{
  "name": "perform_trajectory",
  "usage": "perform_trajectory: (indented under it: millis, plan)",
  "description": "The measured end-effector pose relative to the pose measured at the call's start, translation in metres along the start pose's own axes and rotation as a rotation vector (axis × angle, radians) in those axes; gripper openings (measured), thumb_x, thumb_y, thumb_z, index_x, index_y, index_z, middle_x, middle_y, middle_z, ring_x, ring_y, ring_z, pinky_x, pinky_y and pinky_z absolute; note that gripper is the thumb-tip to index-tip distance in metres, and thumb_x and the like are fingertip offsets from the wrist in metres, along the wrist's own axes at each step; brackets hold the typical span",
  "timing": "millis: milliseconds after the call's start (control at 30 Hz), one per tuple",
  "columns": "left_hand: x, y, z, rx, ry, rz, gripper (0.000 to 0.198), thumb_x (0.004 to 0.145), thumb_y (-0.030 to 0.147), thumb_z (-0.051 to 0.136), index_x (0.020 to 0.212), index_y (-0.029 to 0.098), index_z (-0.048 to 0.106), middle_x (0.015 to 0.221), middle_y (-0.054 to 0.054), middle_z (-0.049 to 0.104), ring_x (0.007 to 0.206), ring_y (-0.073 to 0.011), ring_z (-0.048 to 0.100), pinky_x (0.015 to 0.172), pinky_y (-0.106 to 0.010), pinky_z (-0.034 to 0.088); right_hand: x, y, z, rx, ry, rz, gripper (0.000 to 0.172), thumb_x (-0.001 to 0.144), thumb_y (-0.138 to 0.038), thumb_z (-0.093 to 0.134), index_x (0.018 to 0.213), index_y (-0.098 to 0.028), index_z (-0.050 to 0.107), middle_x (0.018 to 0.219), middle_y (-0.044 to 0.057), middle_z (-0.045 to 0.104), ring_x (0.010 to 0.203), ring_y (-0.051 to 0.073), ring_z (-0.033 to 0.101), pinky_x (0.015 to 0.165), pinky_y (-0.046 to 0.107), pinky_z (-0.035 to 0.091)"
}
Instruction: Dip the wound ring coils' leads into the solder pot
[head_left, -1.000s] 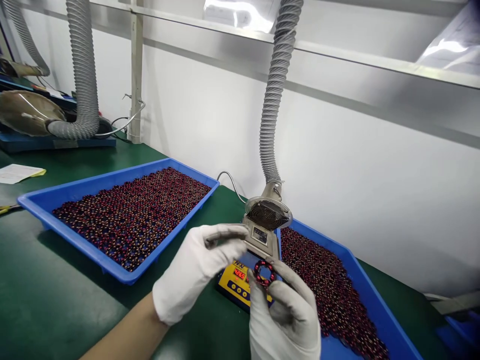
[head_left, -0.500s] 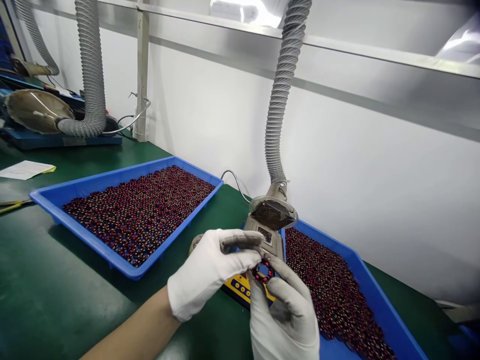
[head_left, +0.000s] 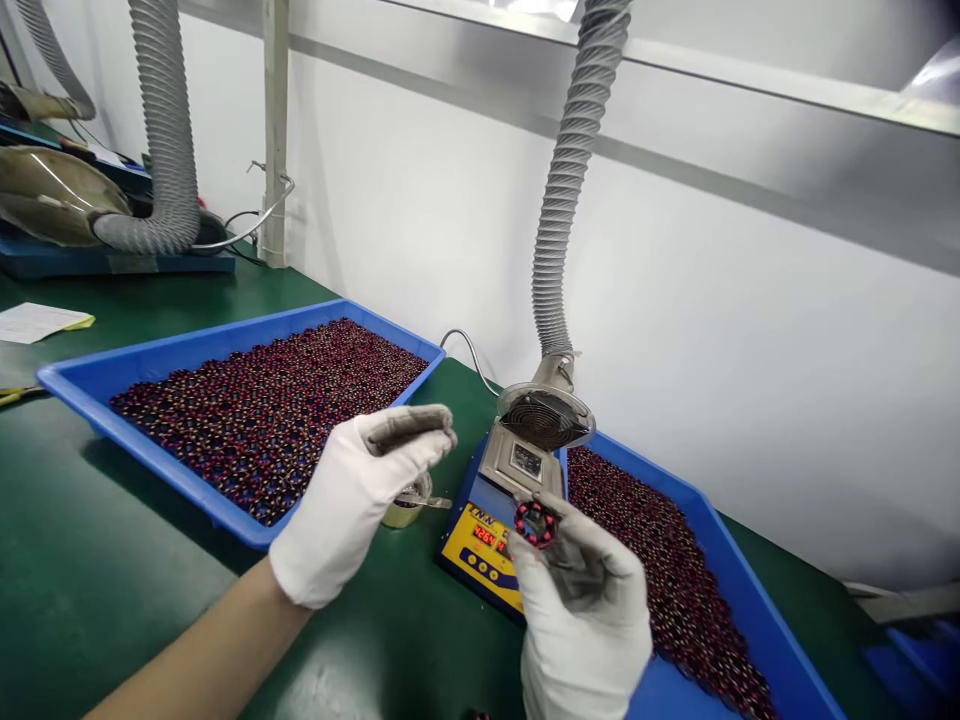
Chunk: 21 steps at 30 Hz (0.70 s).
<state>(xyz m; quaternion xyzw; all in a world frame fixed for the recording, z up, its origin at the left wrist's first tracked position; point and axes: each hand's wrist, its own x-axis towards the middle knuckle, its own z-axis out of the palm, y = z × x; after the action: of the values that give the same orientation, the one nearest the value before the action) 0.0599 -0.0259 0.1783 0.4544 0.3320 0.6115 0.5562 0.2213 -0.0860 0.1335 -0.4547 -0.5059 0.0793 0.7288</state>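
My right hand (head_left: 581, 600), in a white glove with dark-stained fingers, pinches a small ring-shaped coil (head_left: 535, 523) with red and black segments between thumb and fingers. The coil is upright, its open centre turned to me, just before the blue and yellow solder pot (head_left: 491, 535) with a lit red display. My left hand (head_left: 375, 480), also gloved, hovers apart from the coil, left of the pot. Its thumb and fingertips are drawn together, with nothing visible between them. Below those fingertips stands a small round container (head_left: 403, 513) with a flat-ended tool (head_left: 433, 502) across it, partly hidden.
Blue trays full of similar coils stand on the left (head_left: 75, 385) and right (head_left: 780, 605). A fume hood (head_left: 546, 415) on a ribbed grey hose (head_left: 561, 215) overhangs the pot. Paper (head_left: 37, 322) and a yellow-handled tool (head_left: 19, 395) lie far left on the green table (head_left: 360, 640).
My left hand has come off the coil and moved left and up. My right hand keeps hold of the coil, now slightly lower and to the right. The pot's display is uncovered.
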Motion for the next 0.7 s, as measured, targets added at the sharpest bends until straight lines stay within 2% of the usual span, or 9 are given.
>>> perform_trajectory:
  millis: [33, 100, 167, 200, 300, 367, 433, 533, 700]
  plan:
    - [-0.001, -0.004, -0.006, 0.120, -0.051, -0.011, 0.022, 0.074, 0.033, 0.074, 0.092, 0.021, 0.073, 0.089, -0.002, 0.074, 0.082, -0.0166, 0.068, 0.074, -0.025, 0.053, 0.004, 0.002, -0.005, -0.015, -0.009, 0.059, 0.033, 0.068, -0.012, 0.077, 0.096, -0.024, 0.063, 0.094, 0.004, 0.072, 0.086, 0.018, 0.069, 0.073, 0.026, 0.057]
    - [-0.007, -0.020, -0.024, 0.418, -0.225, 0.007, 0.020, 0.078, 0.029, 0.068, 0.096, 0.022, 0.072, 0.095, -0.003, 0.073, 0.088, -0.0196, 0.067, 0.081, -0.029, 0.052, 0.019, 0.008, -0.015, -0.064, -0.074, 0.180, 0.033, 0.066, -0.019, 0.079, 0.097, -0.023, 0.066, 0.091, 0.004, 0.073, 0.082, 0.018, 0.069, 0.072, 0.027, 0.057]
    - [-0.017, -0.048, -0.045, 0.717, -0.419, 0.094, 0.021, 0.078, 0.023, 0.065, 0.096, 0.026, 0.072, 0.100, -0.001, 0.071, 0.094, -0.0204, 0.064, 0.088, -0.032, 0.048, 0.043, 0.015, -0.026, -0.105, -0.190, 0.306, 0.033, 0.069, -0.027, 0.079, 0.100, -0.023, 0.068, 0.095, 0.005, 0.073, 0.085, 0.019, 0.068, 0.076, 0.029, 0.056]
    - [-0.022, -0.065, -0.057, 0.830, -0.489, 0.097, 0.020, 0.079, 0.024, 0.063, 0.097, 0.028, 0.072, 0.096, -0.001, 0.071, 0.090, -0.0198, 0.064, 0.085, -0.031, 0.049, 0.057, 0.021, -0.031, -0.114, -0.249, 0.364, 0.033, 0.071, -0.031, 0.077, 0.102, -0.023, 0.068, 0.099, 0.005, 0.072, 0.088, 0.019, 0.067, 0.080, 0.030, 0.054]
    - [-0.038, -0.114, -0.083, 1.016, -0.590, 0.045, 0.020, 0.083, 0.029, 0.059, 0.100, 0.030, 0.071, 0.089, -0.001, 0.071, 0.084, -0.0186, 0.065, 0.078, -0.027, 0.050, 0.098, 0.045, -0.040, -0.177, -0.383, 0.446, 0.038, 0.075, -0.040, 0.072, 0.107, -0.020, 0.067, 0.104, 0.007, 0.071, 0.094, 0.020, 0.065, 0.085, 0.034, 0.052]
    - [-0.044, -0.135, -0.091, 1.045, -0.633, 0.071, 0.018, 0.084, 0.032, 0.058, 0.097, 0.030, 0.071, 0.086, -0.001, 0.072, 0.081, -0.0177, 0.065, 0.077, -0.024, 0.050, 0.120, 0.066, -0.042, -0.302, -0.465, 0.433, 0.042, 0.076, -0.044, 0.069, 0.108, -0.018, 0.066, 0.105, 0.008, 0.071, 0.096, 0.022, 0.065, 0.085, 0.034, 0.052]
    - [-0.046, -0.145, -0.091, 1.048, -0.669, 0.127, 0.017, 0.085, 0.033, 0.058, 0.094, 0.030, 0.072, 0.084, 0.000, 0.072, 0.079, -0.0171, 0.066, 0.078, -0.023, 0.050, 0.134, 0.088, -0.041, -0.421, -0.525, 0.421, 0.043, 0.075, -0.046, 0.068, 0.104, -0.015, 0.067, 0.102, 0.010, 0.071, 0.094, 0.024, 0.066, 0.082, 0.035, 0.052]
    - [-0.044, -0.147, -0.087, 1.041, -0.698, 0.195, 0.015, 0.086, 0.035, 0.057, 0.093, 0.032, 0.071, 0.082, 0.002, 0.072, 0.076, -0.0160, 0.066, 0.078, -0.022, 0.050, 0.145, 0.115, -0.037, -0.565, -0.561, 0.402, 0.038, 0.073, -0.047, 0.068, 0.091, -0.014, 0.071, 0.090, 0.010, 0.073, 0.085, 0.025, 0.067, 0.077, 0.036, 0.052]
    - [-0.042, -0.148, -0.088, 1.065, -0.712, 0.229, 0.014, 0.086, 0.035, 0.059, 0.096, 0.034, 0.069, 0.083, 0.004, 0.071, 0.075, -0.0147, 0.065, 0.073, -0.020, 0.051, 0.152, 0.128, -0.028, -0.831, -0.581, 0.302, 0.034, 0.074, -0.048, 0.065, 0.085, -0.017, 0.073, 0.081, 0.008, 0.073, 0.081, 0.027, 0.067, 0.078, 0.039, 0.047]
